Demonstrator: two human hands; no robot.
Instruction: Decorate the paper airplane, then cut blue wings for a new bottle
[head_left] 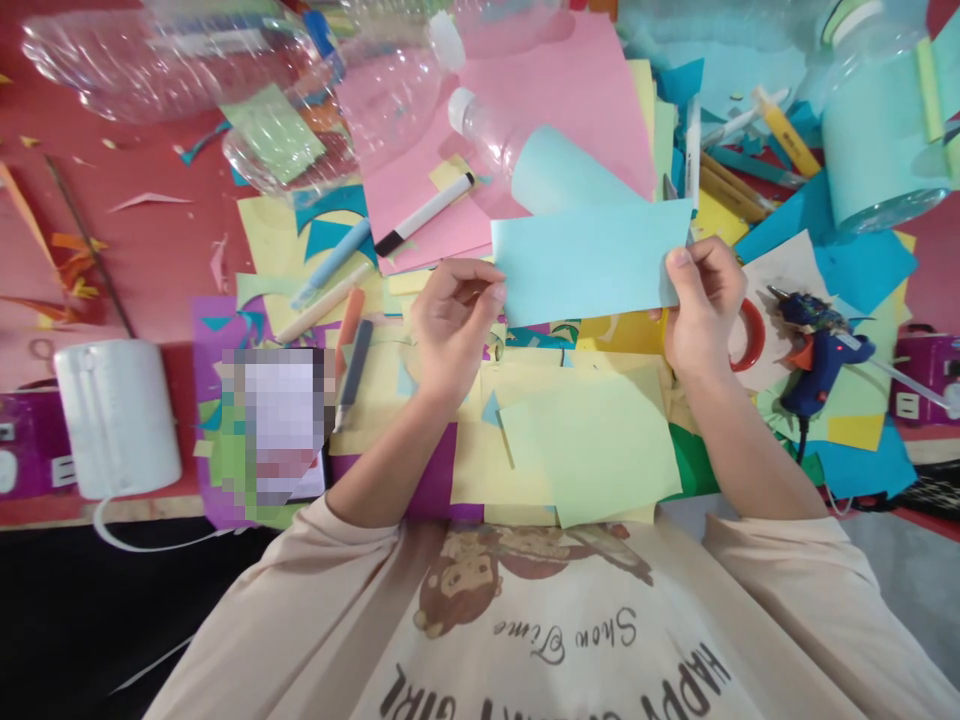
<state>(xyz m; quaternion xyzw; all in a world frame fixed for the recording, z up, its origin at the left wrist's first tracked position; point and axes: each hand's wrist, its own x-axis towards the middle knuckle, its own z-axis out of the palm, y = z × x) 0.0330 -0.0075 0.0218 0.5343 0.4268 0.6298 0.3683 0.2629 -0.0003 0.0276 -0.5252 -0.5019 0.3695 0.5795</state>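
A light-blue rectangular sheet of paper point(589, 262) is stretched between my two hands, held up over the worktop. My left hand point(459, 325) pinches its left edge between thumb and fingers. At the right end, my right hand point(703, 310) grips the paper with the thumb on top; its other fingers are partly hidden. Just behind the sheet lies a clear plastic bottle point(487, 130) wrapped in light-blue paper point(566, 170). A white marker with a black cap point(424, 215) rests on pink paper point(555, 90) beyond my left hand. Pale green paper point(600, 440) lies nearer my body.
On the right are a blue glue gun point(817, 375), a red tape ring point(748, 335) and a large wrapped bottle point(874, 130). Clear bottles point(187, 60) lie at the back left. A white device point(118, 418) and a partly blurred phone point(319, 480) sit on the left.
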